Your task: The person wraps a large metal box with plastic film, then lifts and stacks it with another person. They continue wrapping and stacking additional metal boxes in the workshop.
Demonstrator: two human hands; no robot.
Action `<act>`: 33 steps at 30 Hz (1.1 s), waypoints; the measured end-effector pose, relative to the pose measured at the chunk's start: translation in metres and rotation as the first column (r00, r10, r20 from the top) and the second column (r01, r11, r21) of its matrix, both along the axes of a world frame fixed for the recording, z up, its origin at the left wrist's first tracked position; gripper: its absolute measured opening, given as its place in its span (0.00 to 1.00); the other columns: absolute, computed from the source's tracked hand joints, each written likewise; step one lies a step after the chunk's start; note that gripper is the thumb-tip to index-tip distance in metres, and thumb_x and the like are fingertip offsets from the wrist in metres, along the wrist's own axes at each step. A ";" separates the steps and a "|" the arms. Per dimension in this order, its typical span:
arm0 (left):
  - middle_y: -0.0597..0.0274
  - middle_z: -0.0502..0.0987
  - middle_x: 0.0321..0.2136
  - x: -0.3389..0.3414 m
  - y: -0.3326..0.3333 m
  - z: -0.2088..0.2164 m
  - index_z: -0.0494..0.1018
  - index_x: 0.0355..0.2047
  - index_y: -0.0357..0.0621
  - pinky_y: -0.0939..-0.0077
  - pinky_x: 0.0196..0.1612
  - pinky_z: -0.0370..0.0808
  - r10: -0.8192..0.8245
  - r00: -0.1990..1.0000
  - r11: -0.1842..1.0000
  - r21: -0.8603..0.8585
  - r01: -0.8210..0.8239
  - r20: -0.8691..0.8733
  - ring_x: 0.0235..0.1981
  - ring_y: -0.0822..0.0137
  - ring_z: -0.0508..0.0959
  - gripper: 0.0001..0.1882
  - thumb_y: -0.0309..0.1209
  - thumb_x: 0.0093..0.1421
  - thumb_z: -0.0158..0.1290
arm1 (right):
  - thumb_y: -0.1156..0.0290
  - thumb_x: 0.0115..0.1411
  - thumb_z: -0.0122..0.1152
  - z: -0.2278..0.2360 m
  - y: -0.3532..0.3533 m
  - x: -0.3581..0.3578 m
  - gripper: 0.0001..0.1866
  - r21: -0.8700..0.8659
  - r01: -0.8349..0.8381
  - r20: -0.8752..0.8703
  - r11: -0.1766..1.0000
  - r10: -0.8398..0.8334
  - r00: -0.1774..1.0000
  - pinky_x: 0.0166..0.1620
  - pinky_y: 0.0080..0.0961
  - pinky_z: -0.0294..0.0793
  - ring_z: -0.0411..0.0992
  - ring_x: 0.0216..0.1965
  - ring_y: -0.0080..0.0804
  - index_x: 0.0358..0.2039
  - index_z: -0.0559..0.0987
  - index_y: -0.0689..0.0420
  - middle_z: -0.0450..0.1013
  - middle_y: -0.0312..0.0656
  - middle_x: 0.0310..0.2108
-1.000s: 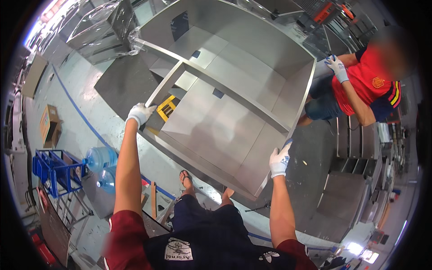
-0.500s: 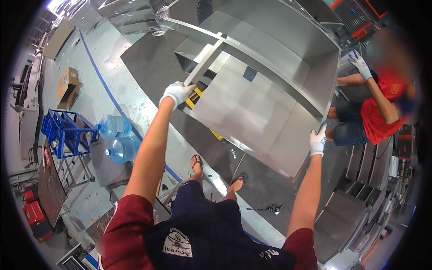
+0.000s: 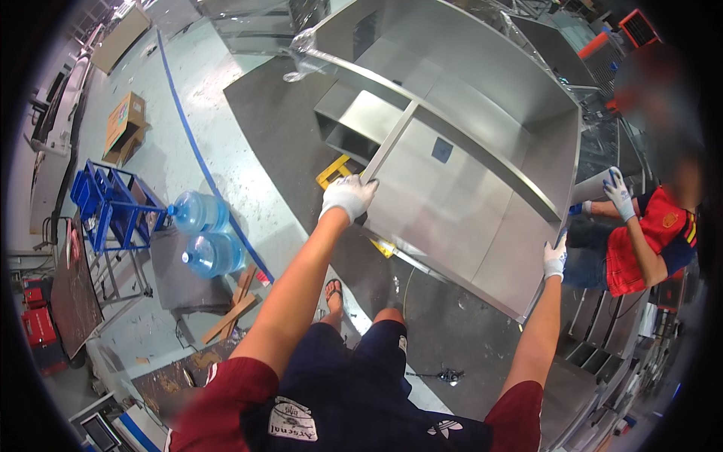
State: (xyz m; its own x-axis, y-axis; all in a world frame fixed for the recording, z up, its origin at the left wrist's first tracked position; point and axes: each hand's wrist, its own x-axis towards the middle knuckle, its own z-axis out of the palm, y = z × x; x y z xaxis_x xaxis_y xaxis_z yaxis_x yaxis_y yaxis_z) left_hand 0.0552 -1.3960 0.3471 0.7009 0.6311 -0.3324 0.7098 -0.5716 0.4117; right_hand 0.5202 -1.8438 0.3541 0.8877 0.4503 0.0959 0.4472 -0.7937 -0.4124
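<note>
A large grey sheet-metal cabinet (image 3: 482, 218) with an open front lies tilted before me. A long rail crosses it, and a narrow crossbar (image 3: 395, 139) joins that rail and runs toward me. My left hand (image 3: 349, 197), in a white glove, is closed around the near end of the crossbar. Also gloved, my right hand (image 3: 555, 256) grips the cabinet's right side edge, its fingertips partly hidden behind the metal. A dark blue patch (image 3: 442, 149) sits on the inner panel.
At the right, a co-worker in a red shirt (image 3: 633, 256) bends beside the cabinet, gloved hands near it. Yellow pieces (image 3: 335, 172) lie on the dark floor sheet. Left are two water jugs (image 3: 202, 212), a blue rack (image 3: 113, 203), a cardboard box (image 3: 124, 128) and wooden strips (image 3: 232, 316).
The cabinet has shifted right and nearer to me, with both my hands still on it. The co-worker has bent lower beside it.
</note>
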 end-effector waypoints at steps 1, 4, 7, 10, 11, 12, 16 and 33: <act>0.42 0.82 0.46 0.003 0.000 0.002 0.80 0.46 0.37 0.58 0.56 0.76 0.136 0.991 0.982 -0.130 -0.137 -0.017 0.50 0.47 0.81 0.34 0.58 0.66 0.44 | 0.77 0.59 0.61 0.000 0.002 0.005 0.42 0.000 -0.004 0.012 1.000 0.004 1.000 0.66 0.34 0.67 0.69 0.65 0.50 0.73 0.57 0.62 0.67 0.60 0.66; 0.40 0.83 0.41 0.010 -0.001 0.007 0.81 0.44 0.36 0.56 0.53 0.77 0.312 0.950 0.929 -0.209 -0.305 0.000 0.46 0.45 0.83 0.35 0.60 0.64 0.46 | 0.75 0.59 0.62 0.000 0.008 0.017 0.42 -0.043 -0.056 0.087 0.998 0.059 0.994 0.69 0.36 0.63 0.66 0.67 0.52 0.73 0.58 0.61 0.66 0.61 0.66; 0.38 0.83 0.41 0.018 0.002 0.000 0.81 0.46 0.36 0.55 0.54 0.76 0.325 0.944 0.930 -0.167 -0.328 -0.050 0.48 0.43 0.82 0.37 0.62 0.64 0.46 | 0.75 0.58 0.62 -0.004 0.023 0.028 0.42 0.034 -0.051 0.059 0.998 0.049 0.997 0.69 0.38 0.62 0.66 0.67 0.54 0.73 0.58 0.60 0.68 0.63 0.64; 0.40 0.83 0.41 0.017 0.008 -0.006 0.80 0.46 0.40 0.52 0.51 0.78 0.164 0.978 0.980 -0.087 -0.177 -0.131 0.45 0.39 0.82 0.35 0.62 0.65 0.47 | 0.75 0.59 0.61 0.004 0.040 0.035 0.44 -0.034 -0.019 -0.007 0.999 0.019 1.000 0.67 0.40 0.64 0.66 0.66 0.58 0.75 0.55 0.58 0.67 0.64 0.64; 0.36 0.80 0.50 0.014 0.012 -0.003 0.77 0.56 0.42 0.53 0.54 0.77 0.318 0.929 0.901 -0.245 -0.359 -0.189 0.50 0.37 0.80 0.37 0.63 0.66 0.46 | 0.74 0.60 0.62 0.014 0.044 0.028 0.43 -0.037 -0.014 -0.033 0.999 0.013 0.999 0.67 0.40 0.65 0.66 0.66 0.59 0.74 0.55 0.59 0.67 0.65 0.64; 0.34 0.80 0.48 0.011 0.018 0.004 0.78 0.54 0.39 0.54 0.56 0.76 0.172 0.954 0.943 -0.238 -0.231 -0.245 0.51 0.39 0.80 0.40 0.66 0.65 0.43 | 0.73 0.61 0.62 0.025 0.045 0.015 0.43 -0.053 0.009 -0.074 0.999 -0.013 0.997 0.66 0.41 0.65 0.66 0.66 0.60 0.74 0.55 0.59 0.67 0.65 0.64; 0.32 0.77 0.54 0.008 0.126 0.064 0.78 0.55 0.34 0.58 0.61 0.73 -0.312 0.861 0.946 -0.217 0.241 -0.401 0.57 0.41 0.77 0.50 0.72 0.64 0.35 | 0.58 0.65 0.66 0.099 0.065 -0.088 0.39 -0.078 0.049 0.339 0.996 -0.020 0.941 0.69 0.48 0.60 0.63 0.66 0.61 0.67 0.64 0.71 0.66 0.65 0.64; 0.54 0.86 0.37 0.189 0.608 -0.076 0.82 0.45 0.36 0.68 0.46 0.77 0.070 0.984 0.994 -0.097 -0.054 0.166 0.38 0.65 0.84 0.20 0.41 0.61 0.61 | 0.74 0.57 0.62 -0.027 0.248 -0.417 0.17 0.538 0.799 -0.434 0.268 -0.725 0.535 0.44 0.36 0.75 0.74 0.39 0.38 0.48 0.74 0.61 0.74 0.43 0.39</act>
State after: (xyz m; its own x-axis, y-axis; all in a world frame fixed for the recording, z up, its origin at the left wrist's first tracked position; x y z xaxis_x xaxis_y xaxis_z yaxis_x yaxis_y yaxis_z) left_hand 0.2442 -0.7878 0.2712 0.7123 0.6475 -0.2708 0.6585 -0.4831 0.5771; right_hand 0.1030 -1.5958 0.3266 0.8083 -0.5842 -0.0734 -0.2822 -0.2751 -0.9191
